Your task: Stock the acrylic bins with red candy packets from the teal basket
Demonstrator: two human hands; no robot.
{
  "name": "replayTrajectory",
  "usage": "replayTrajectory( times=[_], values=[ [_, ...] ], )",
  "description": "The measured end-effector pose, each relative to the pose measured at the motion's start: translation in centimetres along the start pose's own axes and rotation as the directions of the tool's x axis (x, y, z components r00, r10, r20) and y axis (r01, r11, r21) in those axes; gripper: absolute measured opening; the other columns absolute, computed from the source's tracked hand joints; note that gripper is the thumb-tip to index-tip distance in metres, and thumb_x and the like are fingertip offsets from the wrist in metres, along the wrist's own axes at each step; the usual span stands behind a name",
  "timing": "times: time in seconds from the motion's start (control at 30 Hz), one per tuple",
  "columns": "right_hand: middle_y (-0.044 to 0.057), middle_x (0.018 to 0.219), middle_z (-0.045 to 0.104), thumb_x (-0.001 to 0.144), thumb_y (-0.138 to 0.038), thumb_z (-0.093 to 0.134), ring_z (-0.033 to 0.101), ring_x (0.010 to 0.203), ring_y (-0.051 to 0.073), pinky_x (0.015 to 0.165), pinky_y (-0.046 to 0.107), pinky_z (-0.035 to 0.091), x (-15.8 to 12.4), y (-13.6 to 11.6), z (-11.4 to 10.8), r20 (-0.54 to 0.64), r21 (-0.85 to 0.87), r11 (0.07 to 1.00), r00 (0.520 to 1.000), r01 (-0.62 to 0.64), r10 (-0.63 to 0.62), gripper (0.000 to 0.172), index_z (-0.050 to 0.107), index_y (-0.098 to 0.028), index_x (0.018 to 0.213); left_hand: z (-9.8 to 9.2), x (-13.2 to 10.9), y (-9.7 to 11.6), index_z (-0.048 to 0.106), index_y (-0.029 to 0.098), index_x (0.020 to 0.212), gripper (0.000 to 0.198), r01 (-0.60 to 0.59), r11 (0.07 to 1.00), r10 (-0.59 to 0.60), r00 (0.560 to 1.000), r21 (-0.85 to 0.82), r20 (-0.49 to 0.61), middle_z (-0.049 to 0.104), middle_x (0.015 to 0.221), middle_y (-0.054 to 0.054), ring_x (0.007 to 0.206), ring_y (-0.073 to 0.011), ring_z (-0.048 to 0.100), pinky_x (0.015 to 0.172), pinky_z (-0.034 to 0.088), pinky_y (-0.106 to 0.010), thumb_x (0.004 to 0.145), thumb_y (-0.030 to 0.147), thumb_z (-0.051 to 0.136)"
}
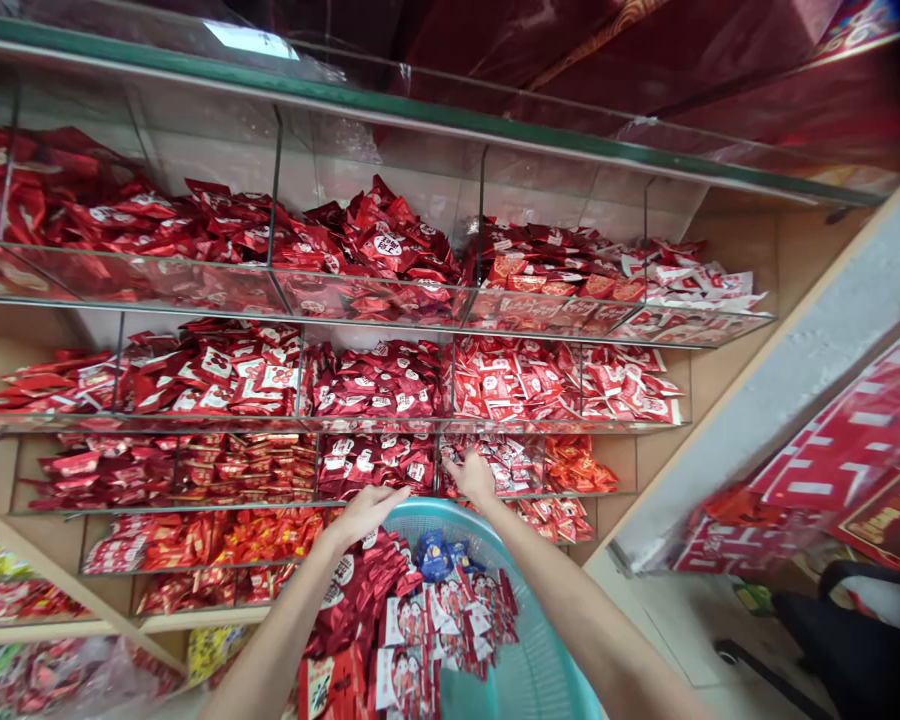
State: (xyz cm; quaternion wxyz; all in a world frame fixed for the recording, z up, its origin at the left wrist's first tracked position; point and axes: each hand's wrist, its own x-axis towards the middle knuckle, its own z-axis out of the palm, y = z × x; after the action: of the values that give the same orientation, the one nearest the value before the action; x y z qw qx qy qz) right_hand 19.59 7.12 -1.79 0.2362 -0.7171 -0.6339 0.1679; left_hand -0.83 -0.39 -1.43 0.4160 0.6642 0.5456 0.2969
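Observation:
My left hand (367, 515) is at the upper left rim of a turquoise plastic basket (562, 650), its fingers stretched out to the right. My right hand (471, 476) reaches past the rim to a shelf compartment of small red-and-white packets (514, 465). Its visible fingers are apart, and I see nothing held in them. Inside the basket lie dark red packets (367, 590), white-and-red packets with printed figures (457, 620) and a few blue packets (442, 555). A brighter red packet (334, 685) lies at the lower left.
Tiered shelves with glass dividers (276, 190) hold heaps of red packets (390, 240). A thick glass shelf edge (420, 120) runs across above. Orange packets (577, 465) lie right of my right hand. A black chair (847, 640) stands at the lower right on the tiled floor (660, 620).

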Motion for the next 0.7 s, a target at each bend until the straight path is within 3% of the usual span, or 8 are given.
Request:
replayTrajectory(
  times=[0.13,0.47,0.7],
  values=[
    [0.019,0.094,0.064,0.074,-0.051,0.049,0.061,0.088,0.026,0.065,0.030,0.043,0.7,-0.9,1.1,0.012,-0.084,0.996,0.999,-0.034,0.035,0.044,0.059,-0.012,0.092,0.0,0.0,-0.2,0.055,0.015,0.061,0.050,-0.070,0.997,0.070,0.997,0.013,0.015,0.045,0.058,0.003,0.057,-0.0114,0.038,0.056,0.029,-0.022,0.074,0.060,0.038],
    [0.017,0.094,0.065,0.073,-0.048,0.050,0.062,0.086,0.025,0.063,0.028,0.044,2.0,-0.4,2.3,0.028,-0.165,0.986,0.999,-0.031,0.036,0.041,0.062,-0.013,0.089,0.1,-0.1,-0.1,0.049,0.016,0.060,0.047,-0.065,0.998,0.064,0.998,0.028,0.005,0.038,0.058,0.004,0.057,-0.0106,0.034,0.055,0.027,-0.021,0.076,0.059,0.037],
    [0.014,0.081,0.067,0.069,-0.051,0.050,0.062,0.070,0.021,0.048,0.023,0.035,2.7,-0.5,1.4,0.074,-0.155,0.988,0.997,-0.004,0.016,0.042,0.065,-0.012,0.077,-0.1,0.3,-0.6,0.050,0.016,0.060,0.047,-0.058,0.998,0.058,0.998,0.033,0.007,0.039,0.058,0.004,0.057,-0.0105,0.034,0.056,0.028,-0.021,0.076,0.059,0.037]
  ],
)
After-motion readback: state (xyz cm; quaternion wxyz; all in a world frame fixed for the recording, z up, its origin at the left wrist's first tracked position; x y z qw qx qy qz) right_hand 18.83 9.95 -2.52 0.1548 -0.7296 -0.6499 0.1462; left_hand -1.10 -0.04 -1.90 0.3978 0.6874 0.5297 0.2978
